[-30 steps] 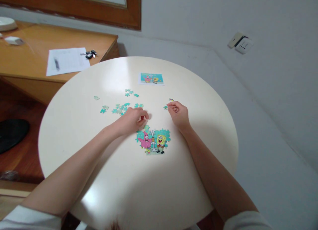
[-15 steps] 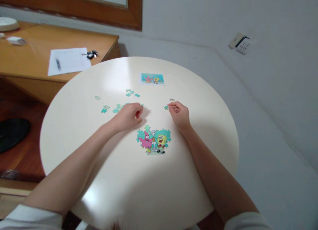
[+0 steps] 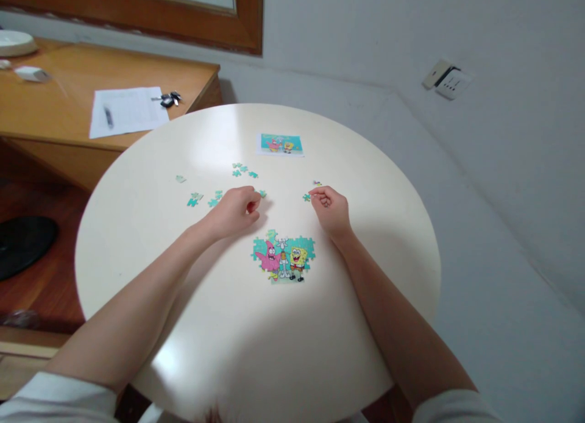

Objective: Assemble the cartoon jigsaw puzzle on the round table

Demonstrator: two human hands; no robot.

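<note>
The left hand [image 3: 237, 209] is hovering half-curled over jigsaw pieces [image 3: 214, 202], the right hand [image 3: 332, 211] forming a tight pinch beside another, either grip uncertain; the part-built jigsaw [image 3: 284, 258] is lying well inside the edge of the bench [image 3: 283, 331]

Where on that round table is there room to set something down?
The table is bare between the puzzle and the near edge, and between the right hand and the right edge. It's crowded around the left hand, with loose pieces beside and beyond it.

Dim light, 2 glare patches on white table [image 3: 137, 240], soft shadows, print on paper [image 3: 130, 115] seemingly blurred
</note>
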